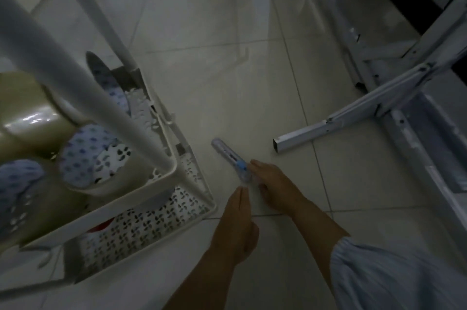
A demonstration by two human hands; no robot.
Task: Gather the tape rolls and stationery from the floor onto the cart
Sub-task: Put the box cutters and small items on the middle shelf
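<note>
I'd pinch the utility knife (pixel 231 162) by its body near the blue slider and lift it straight to the cart (pixel 161 181) at left of frame, beside the tape rolls (pixel 32 117). My right hand (pixel 271 183) curls around its lower end at lower centre—fingers touching, not yet closed—while my left hand (pixel 236 221) reaches half open, fingertips just meeting its tip.

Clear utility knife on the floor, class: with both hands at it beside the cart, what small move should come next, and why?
Probably lift the utility knife clear of the tiles. The right hand touches its near end by the blue slider and the left hand reaches its tip, yet it seems to lie flat, not gripped. The cart, already holding tape rolls, stands just left.
</note>
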